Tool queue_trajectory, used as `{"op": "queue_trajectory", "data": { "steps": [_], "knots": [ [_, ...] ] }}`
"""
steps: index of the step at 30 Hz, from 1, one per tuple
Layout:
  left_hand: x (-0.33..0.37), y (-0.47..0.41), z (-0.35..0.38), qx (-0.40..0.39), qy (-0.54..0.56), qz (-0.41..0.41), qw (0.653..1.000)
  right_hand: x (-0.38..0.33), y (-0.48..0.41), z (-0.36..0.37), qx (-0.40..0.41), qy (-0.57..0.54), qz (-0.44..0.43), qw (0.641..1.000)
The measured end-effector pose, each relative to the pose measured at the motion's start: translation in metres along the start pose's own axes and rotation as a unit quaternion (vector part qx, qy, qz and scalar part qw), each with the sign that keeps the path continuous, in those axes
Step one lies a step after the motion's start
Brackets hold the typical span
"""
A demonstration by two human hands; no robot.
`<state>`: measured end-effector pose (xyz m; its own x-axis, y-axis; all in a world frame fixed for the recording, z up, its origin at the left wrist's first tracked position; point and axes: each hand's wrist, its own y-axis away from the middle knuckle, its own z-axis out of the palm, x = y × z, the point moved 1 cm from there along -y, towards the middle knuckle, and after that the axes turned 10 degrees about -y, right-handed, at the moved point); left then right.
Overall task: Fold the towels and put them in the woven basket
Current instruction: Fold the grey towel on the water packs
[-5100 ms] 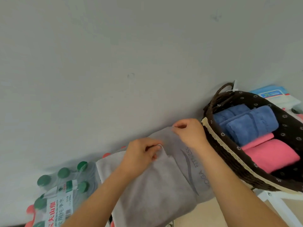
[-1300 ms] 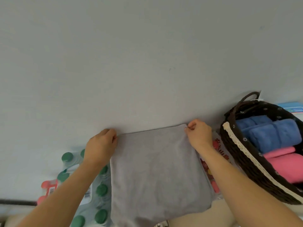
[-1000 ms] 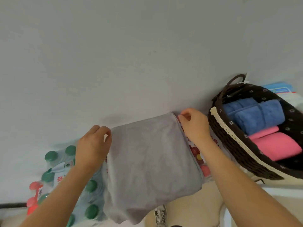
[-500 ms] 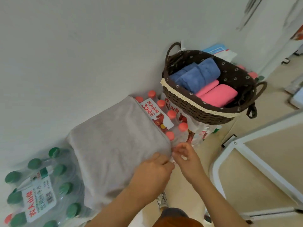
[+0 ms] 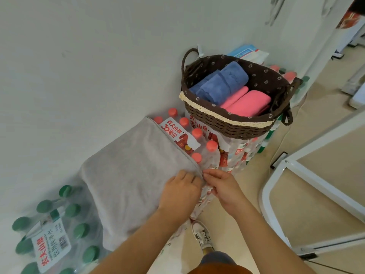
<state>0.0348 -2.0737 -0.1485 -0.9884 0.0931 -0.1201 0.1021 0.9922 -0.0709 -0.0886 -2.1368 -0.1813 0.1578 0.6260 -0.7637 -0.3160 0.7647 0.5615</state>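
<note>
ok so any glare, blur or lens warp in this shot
Head view: light is soft and even, no glare on the grey towel or woven basket, only faint shadows on the wall beside them; centre is sharp enough to read the bottle-pack label; wide-angle warp tilts the wall and swells the forearms at the bottom edge; the top right corner is smeared.

Red-capped bottle pack [image 5: 179, 135] near green-capped bottle pack [image 5: 51, 248] along wall [image 5: 98, 56]; white frame [image 5: 264, 196] right; sneaker [image 5: 201, 235] on floor [image 5: 335, 165].

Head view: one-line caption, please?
Left hand and right hand hold the grey towel lying on water-bottle packs beside the woven basket.
</note>
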Motion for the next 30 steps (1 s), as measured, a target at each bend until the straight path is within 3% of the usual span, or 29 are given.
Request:
{"op": "queue_trajectory", "data": {
  "steps": [4, 9, 12, 15, 18, 21, 25, 30],
  "knots": [
    [0.005, -0.004, -0.004, -0.002, 0.09, -0.102, 0.991, -0.005, 0.01, -0.008, -0.038, -0.012, 0.005, 0.999],
    [0.01, 0.001, -0.01, -0.003, 0.184, -0.136, 0.973, -0.012, 0.02, -0.011, -0.052, -0.02, 0.003, 0.998],
    [0.005, 0.0, -0.02, -0.025, 0.341, -0.22, 0.914, -0.016, 0.024, -0.009, -0.044, -0.009, -0.017, 0.999],
    [-0.002, 0.003, -0.023, -0.01, 0.379, -0.278, 0.882, -0.018, 0.025, -0.005, -0.023, -0.016, -0.033, 0.999],
    [-0.003, 0.005, -0.026, 0.039, 0.355, -0.274, 0.893, -0.019, 0.026, -0.001, -0.014, -0.012, -0.026, 0.999],
    [0.004, 0.007, -0.027, 0.076, 0.299, -0.198, 0.93, -0.022, 0.027, 0.003, -0.025, -0.014, -0.01, 1.0],
    [0.007, 0.008, -0.018, 0.096, 0.221, -0.126, 0.962, -0.028, 0.028, 0.005, -0.022, -0.016, -0.009, 1.0],
    [0.012, 0.011, -0.016, 0.083, 0.189, -0.066, 0.976, -0.032, 0.03, 0.006, -0.039, -0.042, 0.005, 0.998]
  ]
}}
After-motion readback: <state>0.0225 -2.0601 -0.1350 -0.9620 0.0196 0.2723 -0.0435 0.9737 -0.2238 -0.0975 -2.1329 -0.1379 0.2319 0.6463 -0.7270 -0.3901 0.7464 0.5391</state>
